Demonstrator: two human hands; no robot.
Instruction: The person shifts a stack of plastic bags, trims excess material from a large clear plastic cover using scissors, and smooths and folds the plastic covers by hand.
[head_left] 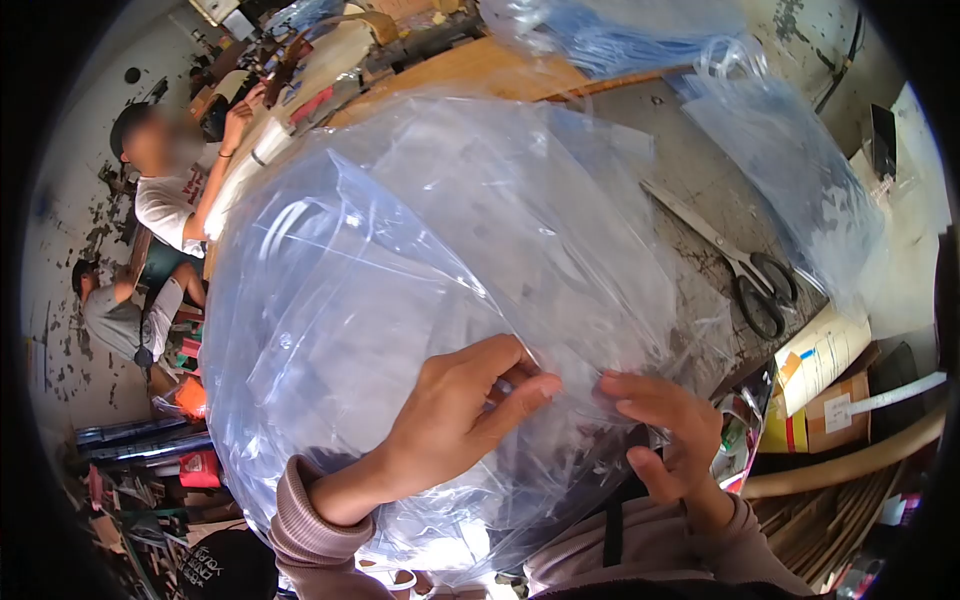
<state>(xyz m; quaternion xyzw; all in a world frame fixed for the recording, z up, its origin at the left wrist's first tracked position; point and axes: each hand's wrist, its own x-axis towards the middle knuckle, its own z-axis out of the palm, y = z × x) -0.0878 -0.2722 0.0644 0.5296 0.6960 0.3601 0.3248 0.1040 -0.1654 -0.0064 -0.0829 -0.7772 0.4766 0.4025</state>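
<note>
A large heap of clear plastic sheeting (430, 220) covers most of the table before me. My left hand (465, 410) pinches an edge of the plastic between thumb and fingers, near the heap's front right. Just right of it, my right hand (670, 425) has its fingers apart, with the fingertips by the same plastic and the thumb lower down. Scissors with black handles (745, 265) lie on the table to the right of the heap, blades towards the upper left. Beyond them is a stack of bluish plastic bags (790, 170).
More bluish plastic (640, 35) lies at the back. A cardboard box (835, 410) with papers stands at the right, above a curved tan tube (850, 465). Two people are at the left, one (170, 205) reaching over the table's far side. Scraps and rolls fill the lower left.
</note>
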